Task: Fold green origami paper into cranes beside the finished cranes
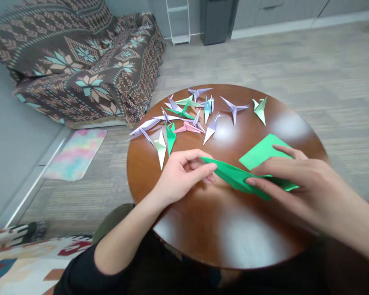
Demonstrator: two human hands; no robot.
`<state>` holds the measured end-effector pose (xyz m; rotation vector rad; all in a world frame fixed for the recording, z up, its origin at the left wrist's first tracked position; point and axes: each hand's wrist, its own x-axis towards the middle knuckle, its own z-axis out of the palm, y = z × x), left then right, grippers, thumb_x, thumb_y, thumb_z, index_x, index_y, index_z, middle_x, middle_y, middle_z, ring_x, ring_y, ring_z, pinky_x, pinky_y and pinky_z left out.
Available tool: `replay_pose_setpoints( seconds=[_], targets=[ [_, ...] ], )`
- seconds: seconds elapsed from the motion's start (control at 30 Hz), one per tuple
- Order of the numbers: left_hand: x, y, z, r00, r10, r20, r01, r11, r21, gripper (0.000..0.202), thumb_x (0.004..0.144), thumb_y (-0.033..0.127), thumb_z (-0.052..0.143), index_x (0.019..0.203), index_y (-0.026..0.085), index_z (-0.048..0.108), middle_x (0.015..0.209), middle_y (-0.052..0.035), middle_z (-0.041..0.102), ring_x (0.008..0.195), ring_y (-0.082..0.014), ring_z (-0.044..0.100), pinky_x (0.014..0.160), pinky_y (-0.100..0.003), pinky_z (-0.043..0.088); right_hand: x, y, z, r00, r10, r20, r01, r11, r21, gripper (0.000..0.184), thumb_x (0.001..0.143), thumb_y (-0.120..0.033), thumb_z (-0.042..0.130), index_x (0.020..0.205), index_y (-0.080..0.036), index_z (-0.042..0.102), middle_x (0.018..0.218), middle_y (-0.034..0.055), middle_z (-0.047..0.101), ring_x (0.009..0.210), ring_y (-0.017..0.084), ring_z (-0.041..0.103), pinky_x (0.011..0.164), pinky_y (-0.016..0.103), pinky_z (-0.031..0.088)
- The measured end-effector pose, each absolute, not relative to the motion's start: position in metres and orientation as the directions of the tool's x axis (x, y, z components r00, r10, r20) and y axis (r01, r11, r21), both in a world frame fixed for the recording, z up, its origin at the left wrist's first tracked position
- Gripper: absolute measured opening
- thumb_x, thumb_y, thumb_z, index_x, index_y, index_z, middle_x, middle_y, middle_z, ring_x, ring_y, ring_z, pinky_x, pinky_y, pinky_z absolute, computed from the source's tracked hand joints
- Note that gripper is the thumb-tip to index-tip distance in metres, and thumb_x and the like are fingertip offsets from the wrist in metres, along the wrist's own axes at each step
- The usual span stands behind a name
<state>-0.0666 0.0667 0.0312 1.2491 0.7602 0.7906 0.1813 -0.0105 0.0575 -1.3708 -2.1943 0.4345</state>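
A folded green paper (233, 175) lies low over the round brown table (221, 229), long and pointed toward the left. My left hand (184, 174) pinches its left tip between thumb and fingers. My right hand (298, 176) presses on its right part, fingers closed along the fold. A flat green sheet (260, 152) lies just behind the folded paper, partly under my right hand.
Several folded paper cranes (187, 116) in purple, green, pink, blue and white lie across the far half of the table; a pale green one (260, 108) sits apart at the far right. A patterned sofa (80, 57) stands beyond on the left, and a pastel mat (75, 153) lies on the floor.
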Motion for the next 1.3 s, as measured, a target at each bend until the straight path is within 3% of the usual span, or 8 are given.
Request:
replay_pose_setpoints(
  seconds=[0.1,0.2,0.47,0.73,1.0,1.07,1.17,1.3],
  targets=[
    [-0.063,0.065,0.029,0.496,0.867,-0.053,-0.134,0.137,0.981,0.016,0.083,0.025,0.084,0.087,0.013,0.075,0.067,-0.0019,0.077,0.060,-0.0125,0.074,0.062,-0.019,0.062,0.176,-0.013,0.056,-0.331,0.905,0.267,0.789,0.421,-0.448,0.006,0.099,-0.026,0.063,0.101,-0.027,0.069,0.087,-0.0023,0.077,0.074,0.023,0.069,0.110,0.057,0.035],
    [-0.064,0.064,0.027,0.482,0.876,-0.018,-0.155,0.105,0.982,0.015,0.082,0.023,0.084,0.086,0.013,0.076,0.071,-0.0032,0.079,0.064,-0.0139,0.076,0.066,-0.020,0.063,0.168,-0.013,0.059,-0.311,0.909,0.278,0.818,0.405,-0.409,0.007,0.098,-0.028,0.065,0.103,-0.027,0.069,0.088,-0.0005,0.078,0.075,0.025,0.070,0.107,0.059,0.038],
    [-0.064,0.063,0.023,0.436,0.897,0.065,-0.166,0.009,0.986,0.024,0.083,0.034,0.085,0.093,0.015,0.075,0.068,-0.0025,0.076,0.055,-0.0140,0.072,0.056,-0.022,0.061,0.162,-0.009,0.066,-0.343,0.893,0.290,0.784,0.442,-0.435,0.008,0.096,-0.017,0.062,0.094,-0.023,0.066,0.081,0.0017,0.076,0.075,0.023,0.068,0.103,0.055,0.041],
    [-0.065,0.064,0.023,0.375,0.924,0.078,-0.156,-0.021,0.988,0.025,0.080,0.035,0.087,0.090,0.015,0.077,0.083,-0.0058,0.081,0.065,-0.0168,0.078,0.062,-0.023,0.066,0.162,-0.011,0.067,-0.349,0.896,0.276,0.748,0.443,-0.494,0.008,0.097,-0.020,0.062,0.095,-0.025,0.068,0.081,-0.0014,0.076,0.071,0.020,0.068,0.111,0.055,0.037],
    [-0.067,0.066,0.024,0.384,0.921,0.067,-0.221,0.021,0.975,0.021,0.083,0.033,0.085,0.088,0.015,0.076,0.078,-0.0045,0.080,0.066,-0.0165,0.078,0.059,-0.020,0.064,0.165,-0.011,0.067,-0.333,0.909,0.250,0.719,0.417,-0.556,0.009,0.098,-0.024,0.062,0.094,-0.027,0.070,0.081,-0.0028,0.077,0.070,0.020,0.067,0.113,0.056,0.035],
    [-0.067,0.065,0.026,0.454,0.889,0.053,-0.238,0.064,0.969,0.025,0.081,0.034,0.087,0.094,0.016,0.075,0.083,-0.0057,0.081,0.066,-0.0175,0.078,0.057,-0.022,0.065,0.164,-0.009,0.068,-0.335,0.919,0.206,0.715,0.391,-0.580,0.014,0.100,-0.027,0.061,0.090,-0.026,0.071,0.076,-0.0029,0.074,0.067,0.019,0.065,0.108,0.052,0.039],
    [-0.066,0.063,0.030,0.554,0.832,0.018,-0.225,0.129,0.966,0.030,0.077,0.030,0.090,0.099,0.016,0.073,0.075,-0.0037,0.080,0.056,-0.0161,0.074,0.049,-0.021,0.061,0.162,-0.005,0.071,-0.332,0.937,0.104,0.697,0.319,-0.642,0.027,0.102,-0.035,0.058,0.082,-0.024,0.072,0.069,-0.0014,0.070,0.063,0.018,0.061,0.082,0.039,0.047],
    [-0.064,0.061,0.032,0.526,0.850,-0.026,-0.177,0.139,0.974,0.029,0.075,0.032,0.091,0.091,0.015,0.073,0.055,0.0001,0.071,0.044,-0.0144,0.068,0.041,-0.018,0.054,0.159,0.000,0.072,-0.298,0.954,0.044,0.652,0.236,-0.721,0.030,0.100,-0.038,0.061,0.077,-0.022,0.072,0.069,0.0005,0.069,0.062,0.017,0.060,0.060,0.031,0.042]
  ],
)
